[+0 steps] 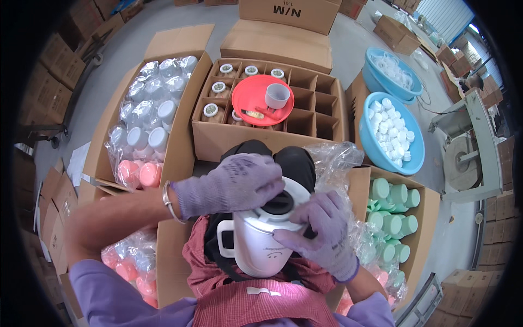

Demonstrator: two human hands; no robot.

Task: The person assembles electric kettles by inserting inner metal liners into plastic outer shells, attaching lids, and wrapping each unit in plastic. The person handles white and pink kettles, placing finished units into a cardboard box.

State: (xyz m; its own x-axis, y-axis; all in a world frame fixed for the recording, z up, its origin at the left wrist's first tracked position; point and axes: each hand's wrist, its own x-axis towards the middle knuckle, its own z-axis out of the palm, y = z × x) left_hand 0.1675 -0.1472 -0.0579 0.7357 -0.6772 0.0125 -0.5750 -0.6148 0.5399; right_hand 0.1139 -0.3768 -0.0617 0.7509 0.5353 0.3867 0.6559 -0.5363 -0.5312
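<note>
A white mug (261, 253) with a side handle and a printed smiling face stands tilted in my lap, over my red apron (207, 256). On its top sits a white lid (297, 191) with a black round centre (278, 203). My left hand (231, 182), in a purple knit glove, reaches across the lid, its fingers curled on the lid's far side. My right hand (324, 234), gloved the same, grips the mug's right side near the rim, thumb in front and fingers up by the lid. Part of the lid is hidden under the left fingers.
Ahead stands a divided carton (245, 133) of lidded containers, with a red tray (250, 92) holding a small cup (278, 95). Boxes of bagged mugs (144, 111) and green mugs (391, 223) flank me. Blue basins hold white caps (389, 131) and clear rings (389, 68).
</note>
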